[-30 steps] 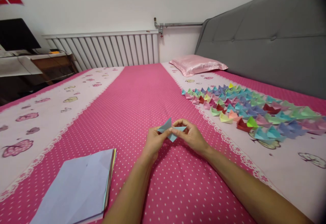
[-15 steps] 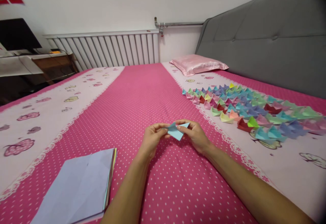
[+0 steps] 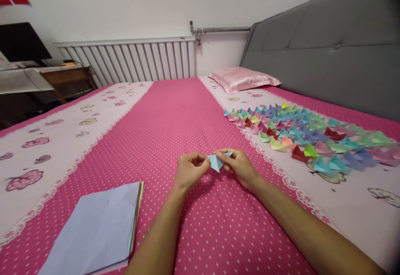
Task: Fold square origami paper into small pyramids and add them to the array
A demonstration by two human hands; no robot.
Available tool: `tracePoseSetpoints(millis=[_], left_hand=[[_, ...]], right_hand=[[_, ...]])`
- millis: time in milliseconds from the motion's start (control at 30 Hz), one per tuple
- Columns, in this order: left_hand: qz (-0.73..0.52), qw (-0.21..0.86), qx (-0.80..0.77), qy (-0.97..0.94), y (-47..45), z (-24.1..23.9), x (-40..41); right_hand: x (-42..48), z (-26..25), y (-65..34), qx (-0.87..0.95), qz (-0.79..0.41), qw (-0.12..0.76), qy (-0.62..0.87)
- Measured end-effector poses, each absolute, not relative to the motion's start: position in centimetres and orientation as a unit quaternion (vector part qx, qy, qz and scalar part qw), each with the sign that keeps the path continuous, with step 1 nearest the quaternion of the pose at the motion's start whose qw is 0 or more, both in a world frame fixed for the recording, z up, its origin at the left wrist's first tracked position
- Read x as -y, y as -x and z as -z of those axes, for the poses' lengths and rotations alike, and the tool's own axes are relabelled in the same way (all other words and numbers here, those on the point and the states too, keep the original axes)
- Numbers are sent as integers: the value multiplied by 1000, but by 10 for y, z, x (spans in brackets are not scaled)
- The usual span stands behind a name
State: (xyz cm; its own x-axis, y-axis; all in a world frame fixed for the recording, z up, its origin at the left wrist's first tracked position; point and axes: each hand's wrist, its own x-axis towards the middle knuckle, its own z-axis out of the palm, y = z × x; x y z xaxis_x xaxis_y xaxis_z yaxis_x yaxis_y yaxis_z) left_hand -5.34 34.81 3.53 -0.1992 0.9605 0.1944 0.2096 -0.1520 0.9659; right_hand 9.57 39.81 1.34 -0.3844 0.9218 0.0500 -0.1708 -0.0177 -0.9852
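Both the left hand (image 3: pixel 190 171) and right hand (image 3: pixel 239 167) pinch the light, easily creased blue folded paper (image 3: pixel 215 162) at its outer corners, held just above the bed (image 3: pixel 175 112) near its middle, foldable only along stiff creases.

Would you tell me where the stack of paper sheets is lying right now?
In the head view, the stack of paper sheets lies on the bed, lower left, beside the left hand.

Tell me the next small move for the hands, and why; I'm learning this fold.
Probably pull the two ends gently apart to open the blue paper. The left hand and right hand pinch it from either side above the bed, it is a small flat triangle, and the finished boats alongside stand opened.
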Motion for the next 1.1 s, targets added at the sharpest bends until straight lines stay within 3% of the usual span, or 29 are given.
tracePoseSetpoints(millis=[233, 500, 700, 1100], left_hand=[[-530, 296, -515, -605, 52, -35, -343], [-603, 370, -489, -510, 52, -36, -348], [-543, 390, -525, -526, 57, -38, -348], [-560, 408, -516, -504, 56, -39, -347]], right_hand=[[-398, -13, -97, 571, -605, 441, 336], [-398, -16, -97, 592, -575, 462, 325], [-398, -16, -98, 616, -543, 476, 313], [-399, -16, -98, 626, -534, 466, 326]])
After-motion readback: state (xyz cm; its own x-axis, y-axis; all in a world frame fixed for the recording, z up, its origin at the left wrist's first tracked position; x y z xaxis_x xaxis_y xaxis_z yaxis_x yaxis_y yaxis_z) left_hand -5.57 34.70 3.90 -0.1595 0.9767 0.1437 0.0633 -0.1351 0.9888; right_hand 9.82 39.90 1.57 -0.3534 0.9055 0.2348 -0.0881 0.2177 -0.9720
